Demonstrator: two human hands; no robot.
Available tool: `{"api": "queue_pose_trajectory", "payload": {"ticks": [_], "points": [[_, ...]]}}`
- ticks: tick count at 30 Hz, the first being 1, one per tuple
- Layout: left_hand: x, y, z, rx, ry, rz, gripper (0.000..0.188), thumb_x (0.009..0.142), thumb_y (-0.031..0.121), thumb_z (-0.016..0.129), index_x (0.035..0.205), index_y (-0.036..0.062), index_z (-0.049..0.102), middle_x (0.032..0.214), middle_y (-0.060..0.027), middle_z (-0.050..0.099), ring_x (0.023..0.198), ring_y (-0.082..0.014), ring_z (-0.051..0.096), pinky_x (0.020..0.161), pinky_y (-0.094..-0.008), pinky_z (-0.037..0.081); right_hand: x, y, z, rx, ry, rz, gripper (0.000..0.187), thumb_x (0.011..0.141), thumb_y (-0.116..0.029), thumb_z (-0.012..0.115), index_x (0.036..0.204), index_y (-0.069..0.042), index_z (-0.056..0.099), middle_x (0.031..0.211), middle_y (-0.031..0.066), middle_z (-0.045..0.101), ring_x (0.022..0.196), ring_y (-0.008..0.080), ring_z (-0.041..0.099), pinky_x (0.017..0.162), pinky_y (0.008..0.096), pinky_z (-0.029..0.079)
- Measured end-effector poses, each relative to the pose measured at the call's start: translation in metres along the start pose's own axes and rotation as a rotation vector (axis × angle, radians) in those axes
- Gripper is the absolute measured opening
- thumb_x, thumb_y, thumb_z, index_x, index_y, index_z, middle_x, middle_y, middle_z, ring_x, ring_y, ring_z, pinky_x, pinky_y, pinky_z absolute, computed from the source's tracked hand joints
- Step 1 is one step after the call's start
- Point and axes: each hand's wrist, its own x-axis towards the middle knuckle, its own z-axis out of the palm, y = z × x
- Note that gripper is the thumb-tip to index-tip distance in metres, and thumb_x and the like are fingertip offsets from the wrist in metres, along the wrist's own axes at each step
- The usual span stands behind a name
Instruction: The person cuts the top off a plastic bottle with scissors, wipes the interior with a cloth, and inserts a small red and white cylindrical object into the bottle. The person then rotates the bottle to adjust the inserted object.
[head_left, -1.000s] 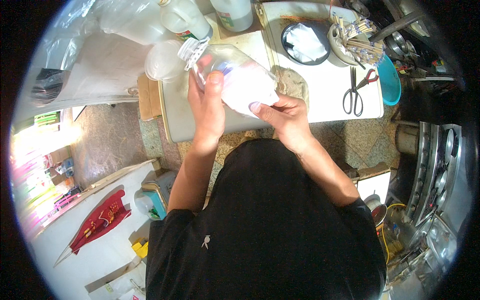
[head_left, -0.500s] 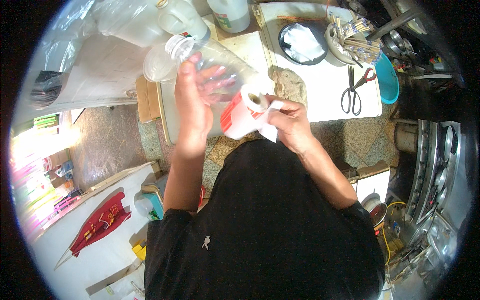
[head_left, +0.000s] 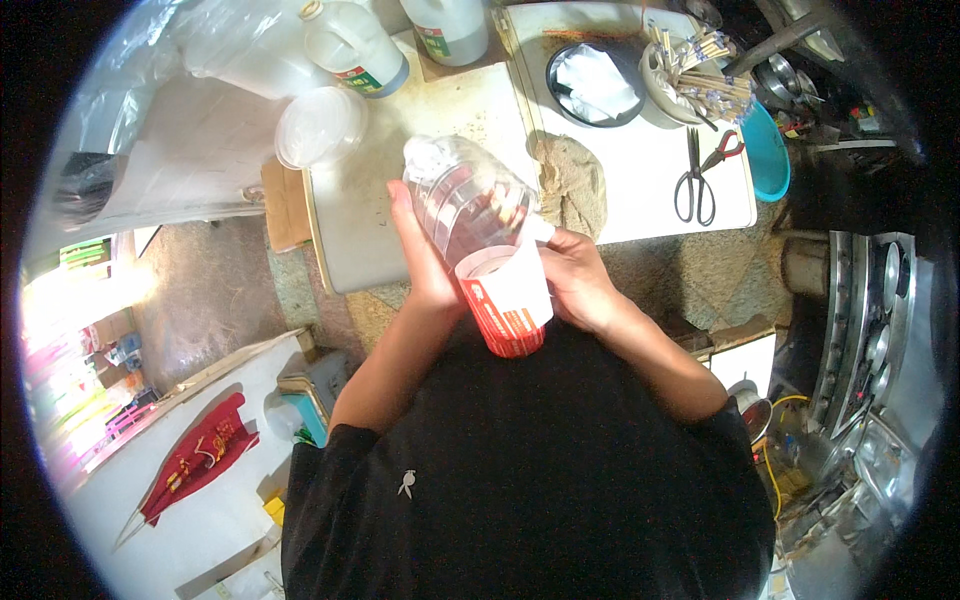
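Observation:
In front of my chest is a clear plastic bottle [head_left: 470,195], tilted with its neck toward the far left. My left hand [head_left: 425,260] is closed on the bottle's left side, thumb up along it, fingers partly seen through the plastic. A red-and-white roll of labels [head_left: 505,310] overlaps the near end of the bottle, its printed strip curving round in a loop. My right hand [head_left: 578,278] grips the right side of this roll, with a small white flap standing up by its fingertips. How far the label touches the bottle I cannot tell.
On the white tabletop [head_left: 400,230] are a clear round tub [head_left: 322,128], two jugs [head_left: 355,55], a beige cloth [head_left: 570,185] and black-handled scissors [head_left: 693,190]. Red-handled pliers [head_left: 722,150], a black bowl [head_left: 560,105] and a bowl of sticks [head_left: 665,100] are at the right.
The bottle has come down and nearer to me, its neck shifting right. The roll has dropped and turned, showing more of its red print. My left hand has lowered with the bottle.

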Motion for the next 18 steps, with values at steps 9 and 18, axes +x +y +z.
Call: {"api": "queue_pose_trajectory", "payload": {"ticks": [9,18], "points": [[0.009,0.008,-0.024,-0.37,-0.345,-0.25,0.109,0.085,0.095,0.043,0.147,0.0049,0.052,0.127,-0.0271,0.066,0.104,-0.0504,0.07,0.09,-0.0661,0.057,-0.024,-0.036,-0.019,-0.443,-0.103,-0.108,0.019,0.093,-0.005,0.08,0.11,0.001,0.076,0.1,0.0028,0.077,0.094,0.0083,0.067,0.086,0.0286,0.056],[0.011,0.007,-0.011,-0.345,-0.38,-0.333,0.107,0.089,0.092,0.037,0.152,0.0064,0.046,0.134,-0.0285,0.061,0.104,-0.0537,0.07,0.091,-0.0669,0.056,-0.031,-0.066,-0.03,-0.625,-0.206,-0.27,0.055,0.083,-0.003,0.086,0.133,-0.004,0.064,0.123,0.0066,0.072,0.117,0.0154,0.067,0.103,0.0333,0.053]]}}
